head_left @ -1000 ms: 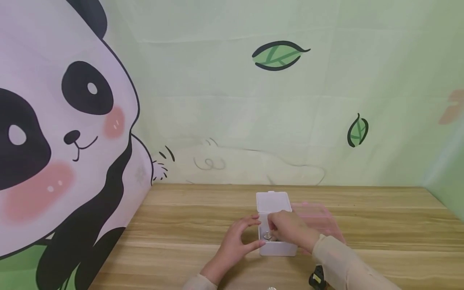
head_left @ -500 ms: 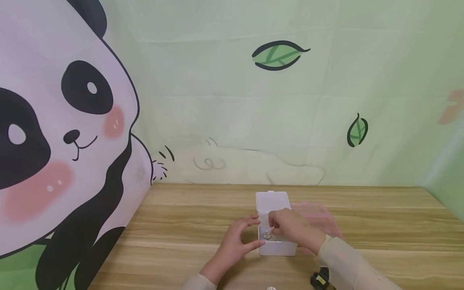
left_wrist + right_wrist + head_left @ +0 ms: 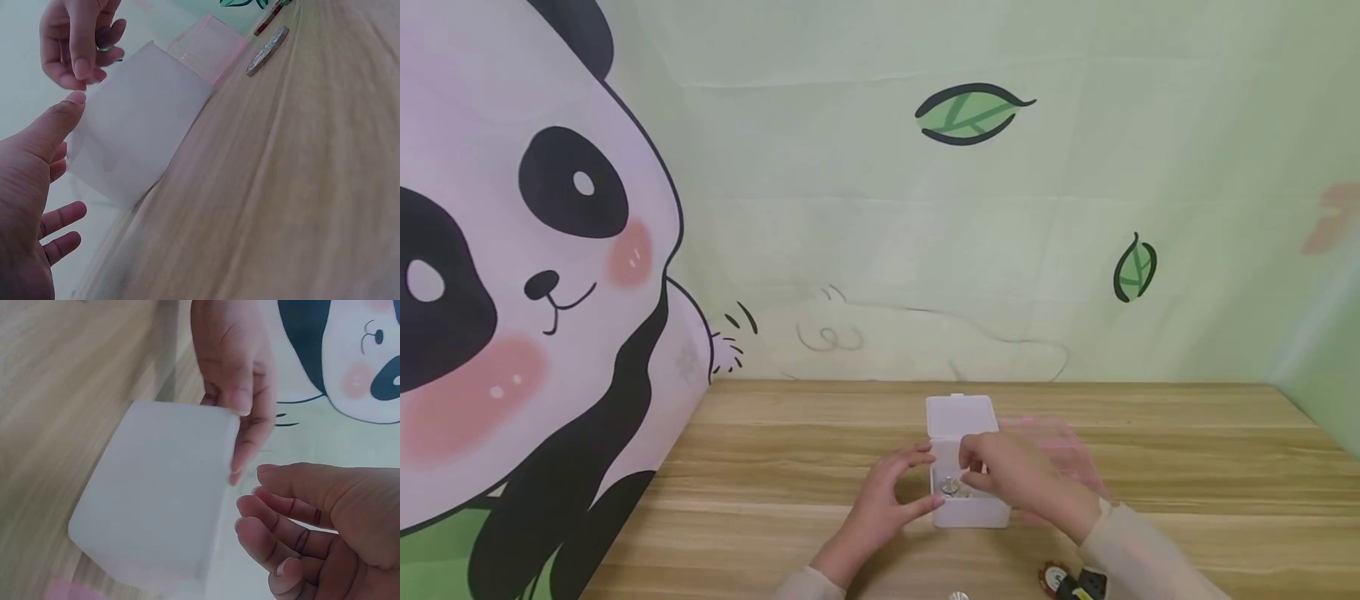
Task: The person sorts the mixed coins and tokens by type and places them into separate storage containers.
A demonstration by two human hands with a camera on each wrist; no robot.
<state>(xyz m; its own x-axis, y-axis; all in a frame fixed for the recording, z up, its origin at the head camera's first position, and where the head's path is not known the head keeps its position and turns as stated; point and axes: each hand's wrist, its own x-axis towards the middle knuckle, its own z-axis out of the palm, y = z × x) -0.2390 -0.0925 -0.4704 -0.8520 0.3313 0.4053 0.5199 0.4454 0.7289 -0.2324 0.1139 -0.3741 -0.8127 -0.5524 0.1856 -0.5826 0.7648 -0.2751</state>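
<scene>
A small white lidded plastic box stands with its lid tipped back on the table. Silvery coins lie inside it. My left hand holds the box's left side, thumb at the near rim corner and fingers along the wall. Over the box opening is my right hand, fingers loosely curved and thumb apart from the index finger. No object shows between those fingers in the right wrist view, where the box's outer wall is seen beside the hand.
A pink see-through box sits behind my right forearm. By my right sleeve lie a chip with a coloured rim and a black object with a yellow patch. Another coin rests on the wooden table.
My right hand has risen slightly and its fingers have parted above the coins. The right sleeve has shifted rightward, uncovering the chip. My left hand stays on the box.
</scene>
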